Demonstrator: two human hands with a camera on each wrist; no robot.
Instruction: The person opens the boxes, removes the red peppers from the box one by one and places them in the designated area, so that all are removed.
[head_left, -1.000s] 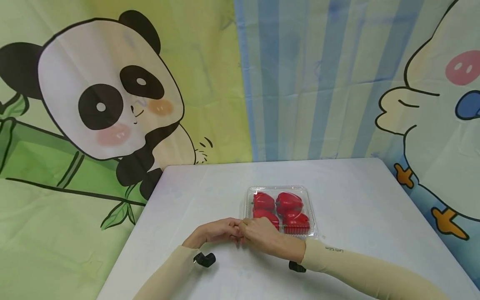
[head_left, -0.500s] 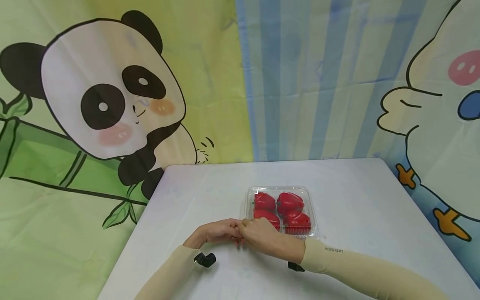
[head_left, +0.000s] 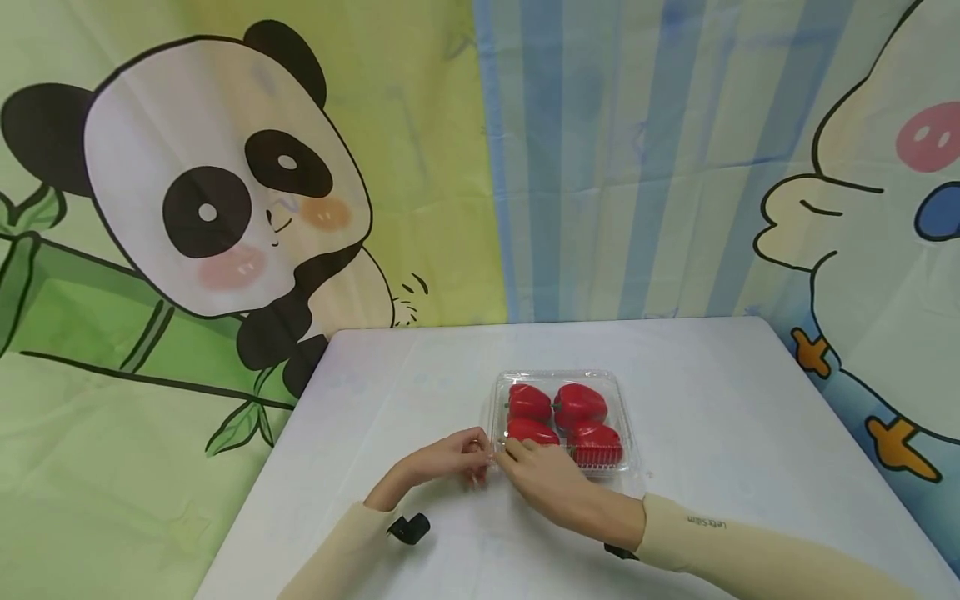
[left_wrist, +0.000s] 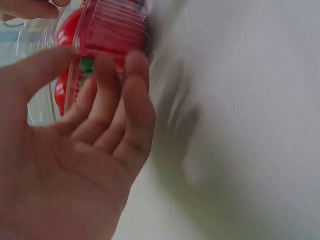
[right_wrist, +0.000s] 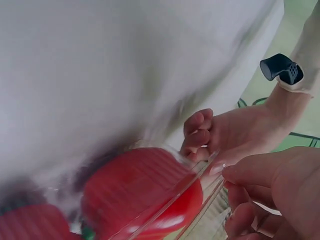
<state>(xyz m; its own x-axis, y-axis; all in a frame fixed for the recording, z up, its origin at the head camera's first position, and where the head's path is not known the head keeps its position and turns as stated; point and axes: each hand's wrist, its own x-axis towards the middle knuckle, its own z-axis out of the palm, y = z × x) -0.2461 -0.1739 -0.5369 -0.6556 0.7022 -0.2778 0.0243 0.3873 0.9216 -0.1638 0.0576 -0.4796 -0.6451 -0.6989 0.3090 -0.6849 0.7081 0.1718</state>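
Note:
A clear plastic clamshell box (head_left: 625, 417) lies on the white table, with several red bell peppers (head_left: 580, 405) inside. At its front left corner my left hand (head_left: 446, 458) has the thumb and bent fingers around the rim. My right hand (head_left: 551, 483) reaches over the front edge beside it, fingers curled at the same corner. In the right wrist view the thumb and forefinger of my right hand (right_wrist: 270, 185) pinch the rim, where two plastic edges run slightly apart. A green stem (left_wrist: 86, 67) shows through the plastic in the left wrist view.
The white table (head_left: 397, 375) reaches back to a hanging cloth (head_left: 585, 167) printed with stripes, a panda and a white cartoon figure. A black camera mount (head_left: 409, 528) sits on my left wrist.
My right hand has shifted right along the front edge, away from my left hand, so a gap shows between them. My left hand has lifted slightly; the box is nearly where it was.

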